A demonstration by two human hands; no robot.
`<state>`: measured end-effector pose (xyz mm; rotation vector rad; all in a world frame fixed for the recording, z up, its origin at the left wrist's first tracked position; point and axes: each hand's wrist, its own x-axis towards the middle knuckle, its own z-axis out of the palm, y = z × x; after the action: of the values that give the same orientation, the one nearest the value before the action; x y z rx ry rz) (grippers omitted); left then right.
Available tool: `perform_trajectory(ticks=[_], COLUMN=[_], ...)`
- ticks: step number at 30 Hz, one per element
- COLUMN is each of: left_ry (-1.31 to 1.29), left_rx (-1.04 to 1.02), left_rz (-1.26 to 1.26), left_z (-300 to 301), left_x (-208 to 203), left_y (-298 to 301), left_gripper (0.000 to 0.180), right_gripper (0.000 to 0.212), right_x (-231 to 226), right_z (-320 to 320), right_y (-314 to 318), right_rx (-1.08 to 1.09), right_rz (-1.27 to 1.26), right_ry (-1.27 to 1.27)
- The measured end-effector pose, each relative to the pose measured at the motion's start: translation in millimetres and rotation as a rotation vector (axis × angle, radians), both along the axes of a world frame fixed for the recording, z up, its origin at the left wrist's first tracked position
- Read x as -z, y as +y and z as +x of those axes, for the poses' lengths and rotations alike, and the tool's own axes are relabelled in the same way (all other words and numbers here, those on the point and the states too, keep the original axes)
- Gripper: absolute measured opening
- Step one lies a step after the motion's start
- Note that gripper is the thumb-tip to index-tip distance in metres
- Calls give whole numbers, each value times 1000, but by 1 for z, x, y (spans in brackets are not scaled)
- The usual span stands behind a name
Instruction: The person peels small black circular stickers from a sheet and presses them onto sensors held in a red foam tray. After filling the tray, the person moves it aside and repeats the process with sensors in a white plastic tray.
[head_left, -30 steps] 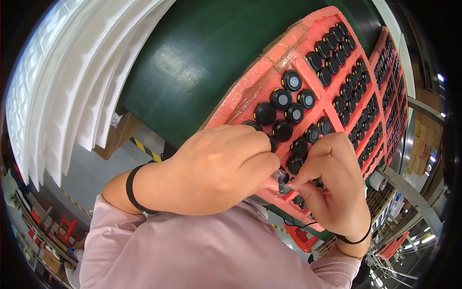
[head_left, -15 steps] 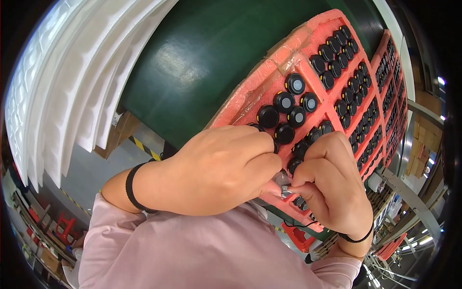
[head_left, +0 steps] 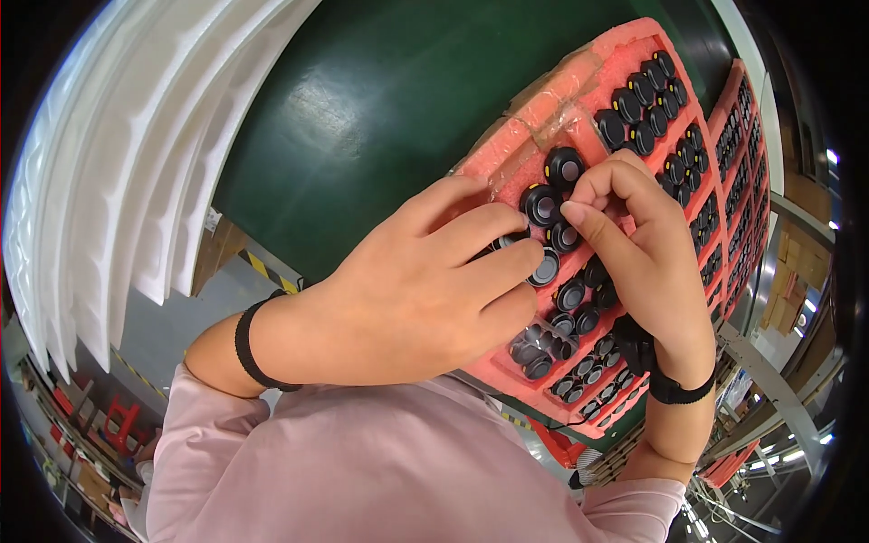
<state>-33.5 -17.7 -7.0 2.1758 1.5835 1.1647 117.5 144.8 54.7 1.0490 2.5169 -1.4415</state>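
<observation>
Some round, black, grey-centred discs (head_left: 541, 205) are facing upward between my spread left hand (head_left: 418, 291) and curled right hand (head_left: 654, 253); whether that's pinching, I cannot tell.

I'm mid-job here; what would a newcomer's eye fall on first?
Probably the nearer pink foam tray, right of centre, with clusters of round black parts in its compartments. Then the tall white sheets along the left side. At centre, the left hand and right hand reach over the tray.
</observation>
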Motion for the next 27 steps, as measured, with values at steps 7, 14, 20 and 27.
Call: perform_trajectory(ticks=[7,14,20,27], left_ry=[55,60,65,85], left_rx=[-46,-66,-67,-74], left_rz=[-29,-81,-99,-105], left_z=[5,6,7,8], left_x=[1,-2,-3,-4], left_y=[-3,-5,-5,-4], left_gripper=[11,11,11,11], right_gripper=[8,10,11,13], right_x=[1,7,8,10], right_z=[-2,0,1,0], right_y=[-5,-5,-6,-6], right_rx=[8,-39,-64,-76], right_rz=[22,102,150,201], right_ry=[-15,25,25,14])
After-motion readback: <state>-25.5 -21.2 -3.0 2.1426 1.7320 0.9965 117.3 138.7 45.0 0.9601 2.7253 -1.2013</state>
